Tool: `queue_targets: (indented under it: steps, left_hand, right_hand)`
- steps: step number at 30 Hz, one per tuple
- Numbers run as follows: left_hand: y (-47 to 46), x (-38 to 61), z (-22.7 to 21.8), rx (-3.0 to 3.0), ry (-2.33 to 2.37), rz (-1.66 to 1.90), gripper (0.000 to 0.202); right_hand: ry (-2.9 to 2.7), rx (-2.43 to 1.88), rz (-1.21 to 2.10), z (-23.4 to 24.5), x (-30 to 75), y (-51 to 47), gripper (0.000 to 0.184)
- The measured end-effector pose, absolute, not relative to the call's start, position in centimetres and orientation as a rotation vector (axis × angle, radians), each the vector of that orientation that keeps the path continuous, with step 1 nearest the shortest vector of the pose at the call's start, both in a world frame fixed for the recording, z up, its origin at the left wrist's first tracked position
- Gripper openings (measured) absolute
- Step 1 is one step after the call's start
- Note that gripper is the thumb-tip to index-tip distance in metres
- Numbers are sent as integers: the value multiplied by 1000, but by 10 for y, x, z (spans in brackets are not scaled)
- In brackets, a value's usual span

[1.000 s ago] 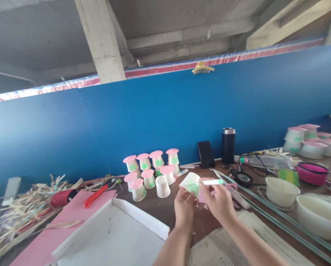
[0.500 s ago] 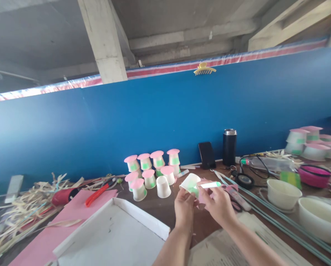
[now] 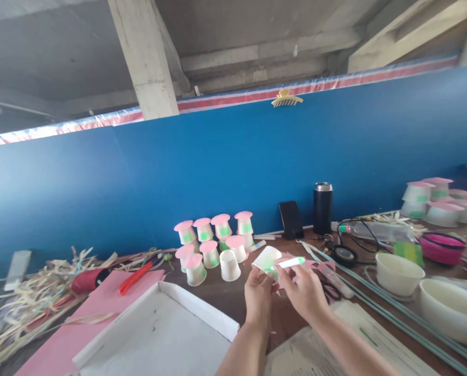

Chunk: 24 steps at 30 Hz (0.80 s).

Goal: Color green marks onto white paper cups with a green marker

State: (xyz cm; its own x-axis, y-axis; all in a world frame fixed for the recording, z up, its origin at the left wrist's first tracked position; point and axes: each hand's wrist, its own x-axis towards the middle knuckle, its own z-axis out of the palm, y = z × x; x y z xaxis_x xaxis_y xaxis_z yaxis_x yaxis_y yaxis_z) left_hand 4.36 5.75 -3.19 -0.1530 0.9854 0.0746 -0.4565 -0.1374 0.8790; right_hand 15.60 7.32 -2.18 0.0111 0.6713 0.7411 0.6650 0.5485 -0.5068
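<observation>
Left hand (image 3: 259, 293) gripping small white paper cup with green patch (image 3: 267, 259), tilted on its side, above the brown table (image 3: 225, 295). Right hand (image 3: 306, 290) pinching white glue stick with green tip (image 3: 291, 262), tip at the cup. Just beyond: plain upturned white cup (image 3: 229, 265), cluster of pink-topped white cups (image 3: 213, 241). White cardboard tray (image 3: 158, 329) to the left.

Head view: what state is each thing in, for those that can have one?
Left hand, closed on the paper cup.
Paper cup, held tilted on its side.
Right hand, closed on the tube.
Tube, roughly level; cap cannot be told.
Plain cup, upside down.
Pink-topped cups, upside down, grouped.
Flask, upright, lid on.
Phone, propped upright, screen dark.
Bowls, upright, open.
</observation>
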Motion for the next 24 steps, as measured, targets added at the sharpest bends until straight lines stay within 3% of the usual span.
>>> queue_targets:
  steps: [24]
  left_hand:
    - [53,45,-29,968,933,1531,32]
  right_hand:
    - [-1607,-1122,38,-20,161,78,29]
